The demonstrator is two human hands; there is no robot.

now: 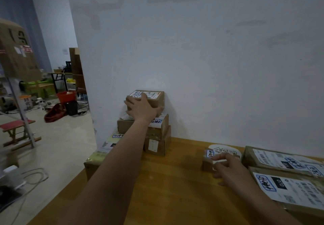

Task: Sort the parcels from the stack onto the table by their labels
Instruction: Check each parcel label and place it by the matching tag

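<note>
A stack of brown cardboard parcels (157,131) stands against the wall at the table's far left corner. My left hand (142,108) reaches out and grips the top parcel (156,98), a small box with a white label. My right hand (229,168) hovers with fingers apart just in front of a small parcel (207,163) with a blue-framed label, on the table's right side. Two flat parcels (284,161) (298,191) with white labels lie at the right edge.
The wooden table (166,181) runs along a white wall. A round white paper (226,150) with writing lies behind the small parcel. A large parcel (98,156) sits at the table's left corner below the stack. A stool (17,128) and clutter are on the floor at left.
</note>
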